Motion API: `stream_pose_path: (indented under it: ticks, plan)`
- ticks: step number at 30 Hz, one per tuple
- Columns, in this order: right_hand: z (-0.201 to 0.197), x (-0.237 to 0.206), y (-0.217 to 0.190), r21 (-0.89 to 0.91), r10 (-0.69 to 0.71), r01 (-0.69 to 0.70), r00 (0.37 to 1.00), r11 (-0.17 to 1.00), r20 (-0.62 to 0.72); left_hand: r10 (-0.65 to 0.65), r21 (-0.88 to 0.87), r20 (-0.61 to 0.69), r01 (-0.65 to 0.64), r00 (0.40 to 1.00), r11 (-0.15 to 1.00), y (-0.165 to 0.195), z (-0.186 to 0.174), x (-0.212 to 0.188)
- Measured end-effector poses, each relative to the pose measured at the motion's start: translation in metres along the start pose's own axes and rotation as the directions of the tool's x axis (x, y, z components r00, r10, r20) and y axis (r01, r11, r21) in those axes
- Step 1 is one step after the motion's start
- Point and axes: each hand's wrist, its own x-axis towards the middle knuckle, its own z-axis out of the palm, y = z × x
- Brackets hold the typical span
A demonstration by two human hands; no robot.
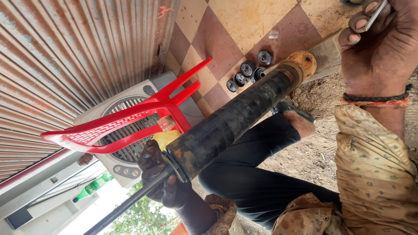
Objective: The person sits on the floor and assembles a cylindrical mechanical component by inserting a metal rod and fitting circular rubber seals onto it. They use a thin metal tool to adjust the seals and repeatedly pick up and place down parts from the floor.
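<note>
A checkered tile floor [244, 26] meets bare dirt beside a corrugated metal shutter [65, 56]. The left hand [163, 174] is wrapped tight around the near end of a long black cylinder [230, 119], fingers curled at its collar where a thin dark rod [126, 204] runs out past the grip. The cylinder's far end, with a rusty orange flange [305, 61], lies well away from that hand. The right hand [381, 48] is closed on a slim metal tool [375, 15]. Small black round parts [248, 72] sit beyond the flange; a red plastic chair [130, 119] lies beside the gripping hand.
</note>
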Motion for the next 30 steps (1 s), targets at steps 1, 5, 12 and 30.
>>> stream_pose_path:
  ticks: [1, 5, 12, 30]
  plan:
    - [0.0006, 0.0001, -0.0001, -0.007, -0.002, 0.002, 1.000, 1.000, 0.004, -0.005, 0.000, -0.003, 0.005, 1.000, 1.000, -0.0001, -0.0002, 0.0000]
    - [0.0023, -0.0003, -0.0006, -0.021, 0.004, -0.004, 1.000, 1.000, 0.007, 0.018, 0.008, 0.011, -0.018, 1.000, 1.000, -0.0012, -0.0007, -0.0002]
    - [0.0004, -0.0017, -0.0024, -0.014, 0.005, -0.005, 1.000, 1.000, 0.025, 0.005, 0.013, 0.014, -0.006, 1.000, 1.000, -0.0022, 0.0015, -0.0011]
    - [0.0027, -0.0035, -0.0020, -0.028, -0.003, 0.003, 1.000, 1.000, 0.005, -0.009, 0.009, -0.002, 0.009, 1.000, 1.000, 0.0006, 0.0015, -0.0006]
